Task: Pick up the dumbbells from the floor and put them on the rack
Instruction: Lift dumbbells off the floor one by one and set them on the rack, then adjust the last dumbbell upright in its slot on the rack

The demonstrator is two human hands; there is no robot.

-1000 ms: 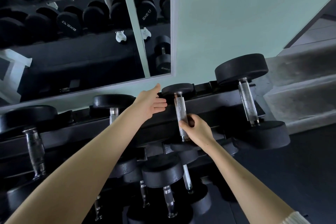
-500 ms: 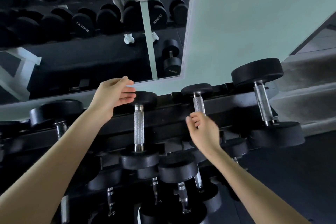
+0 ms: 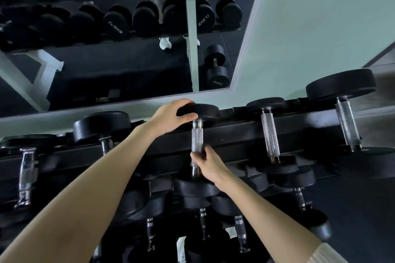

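Note:
A small black dumbbell (image 3: 197, 141) with a knurled steel handle lies across the top tier of the black rack (image 3: 235, 134), in the middle of the view. My left hand (image 3: 171, 117) grips its far head, fingers curled over the rim and thumb beneath. My right hand (image 3: 206, 163) holds the lower end of the handle, just above the near head (image 3: 192, 188). To the right on the same tier lie a similar small dumbbell (image 3: 269, 132) and a much larger dumbbell (image 3: 347, 121).
More dumbbells (image 3: 102, 126) fill the top tier to the left and the lower tiers (image 3: 203, 222) below my arms. A wall mirror (image 3: 119, 45) behind the rack reflects another rack and a dumbbell on the floor. Dark floor (image 3: 352, 198) lies to the right.
My right hand left the right small dumbbell's handle and moved left onto the middle dumbbell's handle. My left hand, open in the air before, now grips that dumbbell's far head.

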